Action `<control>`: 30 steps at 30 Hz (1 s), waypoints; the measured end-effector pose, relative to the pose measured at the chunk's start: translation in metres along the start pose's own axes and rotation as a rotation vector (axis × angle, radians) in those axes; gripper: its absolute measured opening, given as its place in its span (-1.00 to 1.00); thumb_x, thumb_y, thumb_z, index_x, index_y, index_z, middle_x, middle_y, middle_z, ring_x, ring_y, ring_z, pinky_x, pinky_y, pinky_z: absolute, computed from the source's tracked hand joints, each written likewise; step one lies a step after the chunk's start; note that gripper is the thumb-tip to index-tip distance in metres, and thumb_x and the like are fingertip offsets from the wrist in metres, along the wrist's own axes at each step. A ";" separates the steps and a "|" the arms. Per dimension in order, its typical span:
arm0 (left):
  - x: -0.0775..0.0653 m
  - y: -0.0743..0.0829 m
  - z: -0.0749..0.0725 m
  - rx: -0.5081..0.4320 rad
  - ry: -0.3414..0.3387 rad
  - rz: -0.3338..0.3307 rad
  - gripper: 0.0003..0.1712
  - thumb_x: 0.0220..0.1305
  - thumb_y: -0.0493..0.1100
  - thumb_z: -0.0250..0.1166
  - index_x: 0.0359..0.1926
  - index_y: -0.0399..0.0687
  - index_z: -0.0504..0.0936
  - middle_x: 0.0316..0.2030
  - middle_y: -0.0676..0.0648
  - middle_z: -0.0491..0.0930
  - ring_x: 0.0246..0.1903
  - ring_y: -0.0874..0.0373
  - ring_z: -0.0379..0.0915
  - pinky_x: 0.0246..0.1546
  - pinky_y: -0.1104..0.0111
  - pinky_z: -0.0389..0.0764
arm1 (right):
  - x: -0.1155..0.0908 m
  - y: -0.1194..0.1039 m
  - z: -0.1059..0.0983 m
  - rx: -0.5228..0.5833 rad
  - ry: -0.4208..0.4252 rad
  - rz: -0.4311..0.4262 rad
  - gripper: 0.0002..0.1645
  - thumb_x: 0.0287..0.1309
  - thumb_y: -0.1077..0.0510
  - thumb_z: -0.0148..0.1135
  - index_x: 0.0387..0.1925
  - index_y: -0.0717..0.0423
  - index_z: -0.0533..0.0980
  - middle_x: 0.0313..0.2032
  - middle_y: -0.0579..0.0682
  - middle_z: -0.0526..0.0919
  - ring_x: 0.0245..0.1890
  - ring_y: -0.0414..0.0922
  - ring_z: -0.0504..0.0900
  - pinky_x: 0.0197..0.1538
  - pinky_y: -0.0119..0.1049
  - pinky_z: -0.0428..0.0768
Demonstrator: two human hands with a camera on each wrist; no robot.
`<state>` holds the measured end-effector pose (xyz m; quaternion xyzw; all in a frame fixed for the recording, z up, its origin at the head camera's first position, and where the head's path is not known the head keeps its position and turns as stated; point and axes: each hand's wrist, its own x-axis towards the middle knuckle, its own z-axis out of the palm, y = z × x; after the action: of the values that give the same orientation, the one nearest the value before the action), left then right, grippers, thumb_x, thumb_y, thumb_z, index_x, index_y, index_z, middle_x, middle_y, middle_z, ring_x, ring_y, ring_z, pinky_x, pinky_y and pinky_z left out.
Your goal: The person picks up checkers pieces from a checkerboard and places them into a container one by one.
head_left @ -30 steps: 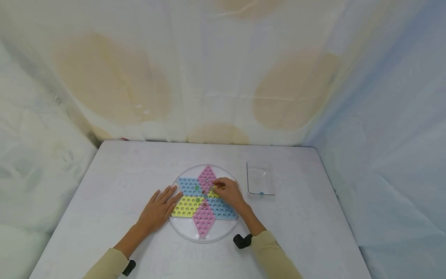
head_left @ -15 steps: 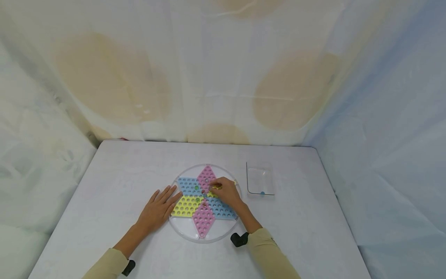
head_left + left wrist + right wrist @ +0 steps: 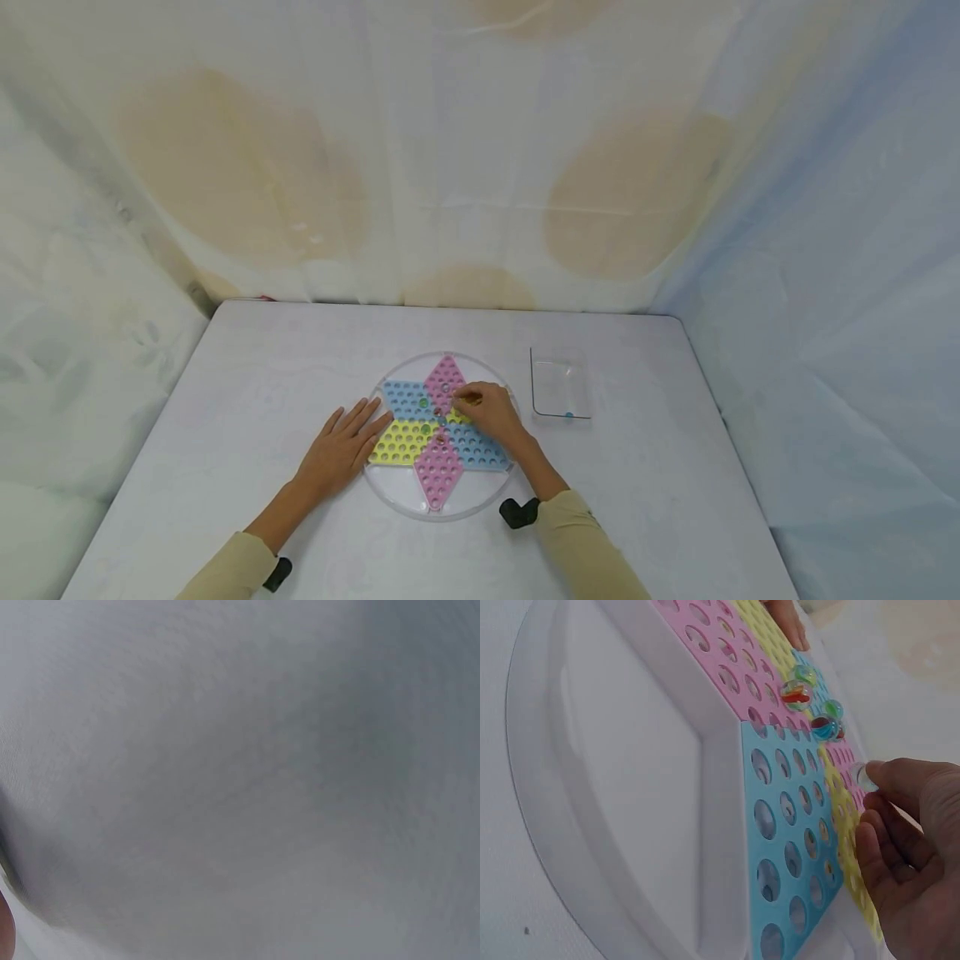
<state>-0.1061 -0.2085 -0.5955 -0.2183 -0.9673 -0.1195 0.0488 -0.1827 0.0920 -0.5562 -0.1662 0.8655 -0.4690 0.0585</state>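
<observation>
A round Chinese checkers board [image 3: 397,492] with a pink, yellow and blue star of holes lies on the table. My left hand [image 3: 337,454] rests flat on its left rim, fingers spread. Over the far right part of the star, my right hand [image 3: 489,412] pinches a clear glass marble [image 3: 864,777] between thumb and finger, its other fingers curled in. Around the star's middle sit a red-streaked marble [image 3: 795,697], a blue marble [image 3: 824,727] and green marbles [image 3: 805,673]. The left wrist view shows mostly blurred pale surface.
To the right of the board stands a clear square container [image 3: 562,385] with a blue marble [image 3: 568,414] at its near edge. The white table [image 3: 660,467] is bounded by hanging pale sheets at the back and sides.
My right hand has shifted slightly left, then back right, over the star. The blue marble in the container has rolled slightly right. The left hand has stayed still.
</observation>
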 end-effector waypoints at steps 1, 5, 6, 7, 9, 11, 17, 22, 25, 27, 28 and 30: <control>0.000 0.000 0.000 -0.003 -0.002 -0.001 -0.40 0.48 0.03 0.10 0.48 0.09 0.34 0.50 -0.12 0.15 0.49 -0.09 -0.06 0.44 -0.07 -0.05 | 0.000 -0.001 -0.002 0.001 -0.005 -0.011 -0.79 0.27 0.16 0.35 -0.11 0.17 0.70 -0.20 -0.01 0.74 -0.23 -0.13 0.66 -0.15 -0.26 0.64; 0.000 0.000 -0.001 -0.014 -0.003 -0.004 -0.40 0.48 0.02 0.10 0.48 0.09 0.34 0.50 -0.12 0.15 0.49 -0.10 -0.06 0.44 -0.08 -0.06 | -0.002 -0.007 -0.009 0.006 -0.018 -0.010 -0.78 0.27 0.16 0.34 -0.10 0.17 0.70 -0.21 -0.02 0.75 -0.21 -0.13 0.69 -0.11 -0.27 0.65; 0.000 0.000 -0.001 -0.016 -0.004 -0.005 -0.40 0.48 0.02 0.10 0.48 0.08 0.34 0.50 -0.12 0.14 0.49 -0.10 -0.06 0.44 -0.08 -0.06 | -0.002 -0.009 -0.010 0.010 -0.015 -0.005 -0.78 0.27 0.16 0.35 -0.10 0.16 0.70 -0.21 -0.03 0.75 -0.20 -0.13 0.69 -0.10 -0.27 0.65; 0.000 0.000 -0.001 -0.018 -0.005 -0.005 -0.40 0.48 0.02 0.10 0.48 0.08 0.34 0.50 -0.12 0.14 0.49 -0.10 -0.06 0.44 -0.08 -0.07 | -0.002 -0.010 -0.012 0.015 -0.012 -0.002 -0.79 0.27 0.16 0.35 -0.11 0.16 0.70 -0.21 -0.04 0.75 -0.19 -0.12 0.69 -0.09 -0.26 0.65; 0.000 0.000 -0.001 -0.018 -0.007 -0.006 -0.40 0.48 0.02 0.10 0.48 0.09 0.34 0.50 -0.12 0.14 0.50 -0.09 -0.07 0.44 -0.07 -0.07 | -0.003 -0.012 -0.015 0.024 -0.001 0.003 -0.80 0.27 0.17 0.34 -0.11 0.15 0.70 -0.21 -0.05 0.75 -0.18 -0.12 0.70 -0.07 -0.25 0.66; 0.000 0.000 -0.001 -0.016 -0.008 -0.007 -0.40 0.48 0.02 0.10 0.48 0.08 0.33 0.50 -0.12 0.14 0.50 -0.10 -0.07 0.44 -0.08 -0.07 | -0.003 -0.012 -0.019 0.026 0.013 -0.001 -0.81 0.28 0.18 0.33 -0.12 0.14 0.70 -0.21 -0.05 0.75 -0.17 -0.10 0.71 -0.06 -0.23 0.66; 0.001 -0.002 0.000 -0.017 -0.006 -0.010 -0.40 0.49 0.02 0.09 0.48 0.08 0.34 0.50 -0.12 0.13 0.50 -0.09 -0.08 0.44 -0.08 -0.08 | -0.005 -0.016 -0.033 0.049 0.037 -0.018 -0.80 0.28 0.20 0.33 -0.10 0.17 0.69 -0.20 -0.01 0.75 -0.16 -0.07 0.71 -0.08 -0.22 0.67; 0.000 -0.003 0.001 -0.016 -0.013 -0.015 -0.40 0.49 0.02 0.09 0.49 0.09 0.33 0.51 -0.12 0.12 0.50 -0.08 -0.10 0.45 -0.07 -0.09 | -0.008 -0.017 -0.044 0.069 0.055 -0.018 -0.79 0.26 0.22 0.35 -0.08 0.17 0.69 -0.19 0.00 0.75 -0.15 -0.06 0.71 -0.06 -0.20 0.67; 0.000 -0.003 0.002 -0.016 -0.013 -0.016 -0.40 0.49 0.02 0.08 0.49 0.09 0.33 0.51 -0.12 0.12 0.50 -0.08 -0.10 0.44 -0.08 -0.09 | -0.010 -0.015 -0.051 0.071 0.077 -0.016 -0.78 0.25 0.21 0.36 -0.08 0.18 0.69 -0.18 0.00 0.75 -0.14 -0.05 0.71 -0.05 -0.18 0.67; 0.000 -0.003 0.002 -0.018 -0.011 -0.016 -0.40 0.49 0.02 0.09 0.49 0.09 0.33 0.51 -0.12 0.12 0.50 -0.08 -0.10 0.44 -0.07 -0.09 | -0.011 -0.013 -0.056 0.072 0.096 -0.011 -0.78 0.24 0.21 0.37 -0.08 0.18 0.70 -0.18 0.00 0.75 -0.14 -0.05 0.71 -0.05 -0.17 0.67; 0.000 -0.003 0.002 -0.017 -0.010 -0.015 -0.40 0.49 0.02 0.09 0.49 0.09 0.33 0.51 -0.12 0.12 0.50 -0.09 -0.10 0.44 -0.07 -0.09 | -0.012 -0.012 -0.058 0.072 0.106 -0.008 -0.78 0.24 0.22 0.37 -0.09 0.19 0.70 -0.19 0.00 0.75 -0.14 -0.05 0.71 -0.04 -0.17 0.66; 0.000 -0.003 0.002 -0.016 -0.007 -0.012 -0.40 0.49 0.02 0.09 0.49 0.09 0.33 0.51 -0.12 0.12 0.50 -0.09 -0.09 0.44 -0.07 -0.08 | -0.014 -0.010 -0.063 0.075 0.121 0.002 -0.78 0.23 0.22 0.38 -0.09 0.20 0.70 -0.19 0.01 0.75 -0.13 -0.05 0.71 -0.03 -0.17 0.66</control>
<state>-0.1076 -0.2106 -0.5978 -0.2134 -0.9678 -0.1264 0.0428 -0.1837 0.1410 -0.5139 -0.1344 0.8493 -0.5103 0.0128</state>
